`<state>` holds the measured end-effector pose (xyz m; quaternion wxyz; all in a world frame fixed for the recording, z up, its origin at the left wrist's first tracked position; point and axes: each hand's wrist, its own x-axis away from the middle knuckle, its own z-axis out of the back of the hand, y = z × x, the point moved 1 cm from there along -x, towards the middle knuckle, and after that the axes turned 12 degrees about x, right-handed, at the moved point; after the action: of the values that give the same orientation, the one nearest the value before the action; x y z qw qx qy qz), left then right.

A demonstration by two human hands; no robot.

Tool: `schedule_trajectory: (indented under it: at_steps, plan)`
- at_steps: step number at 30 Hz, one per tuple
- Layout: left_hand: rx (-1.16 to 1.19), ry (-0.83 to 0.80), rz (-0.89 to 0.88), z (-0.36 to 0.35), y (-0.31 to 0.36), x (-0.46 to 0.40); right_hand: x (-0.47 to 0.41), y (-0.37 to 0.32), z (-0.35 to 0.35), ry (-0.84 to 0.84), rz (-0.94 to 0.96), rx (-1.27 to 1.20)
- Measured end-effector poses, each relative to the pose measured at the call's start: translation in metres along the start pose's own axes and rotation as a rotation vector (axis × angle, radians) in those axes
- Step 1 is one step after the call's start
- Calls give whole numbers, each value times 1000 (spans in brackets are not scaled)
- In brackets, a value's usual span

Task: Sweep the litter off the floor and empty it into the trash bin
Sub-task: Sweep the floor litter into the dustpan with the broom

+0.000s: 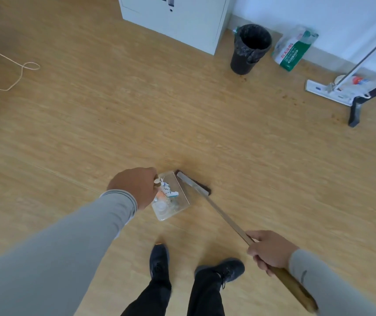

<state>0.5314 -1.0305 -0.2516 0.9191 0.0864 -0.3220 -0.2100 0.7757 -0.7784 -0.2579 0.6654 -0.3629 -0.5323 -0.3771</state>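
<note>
A clear plastic dustpan (182, 190) rests on the wooden floor just ahead of my feet. Crumpled paper and plastic litter (165, 193) lies inside it. My left hand (135, 185) is closed around the dustpan's handle at its left side. The broom (193, 183) has its dark head against the dustpan's open right edge, and its long handle runs down to the right. My right hand (268, 250) grips that handle low down. The black trash bin (249, 47), lined with a dark bag, stands upright far ahead to the right, beside a white cabinet.
A white cabinet (173, 17) stands against the wall at the back. A green and white bag (293, 47) leans on the wall right of the bin. A flat mop (329, 91) and a black stand leg (356, 108) sit at right. A cord (22, 69) loops at left.
</note>
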Motion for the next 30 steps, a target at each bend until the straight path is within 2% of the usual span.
schedule_trajectory:
  at_steps: [2,4,9,11,14,17,21,30]
  plan:
    - [-2,-3,-7,0,-1,0,21,18,15,8,-8,-171]
    - [5,1,-7,1,-2,-2,27,21,18,66,-12,-211]
    - [4,13,-18,0,0,-1,-9,-9,17,225,-4,-28]
    - [6,11,-14,0,-1,-1,-24,-29,5,215,-41,40]
    - [10,10,-8,-1,-2,-2,-28,-42,-27,86,-38,124]
    - [16,13,-4,-3,-3,-2,-3,-30,-30,-16,27,24]
    - [10,13,-15,-11,-9,7,50,-2,-19,-33,90,-98]
    - [5,0,-40,-12,-18,65,85,29,-72,155,63,-403]
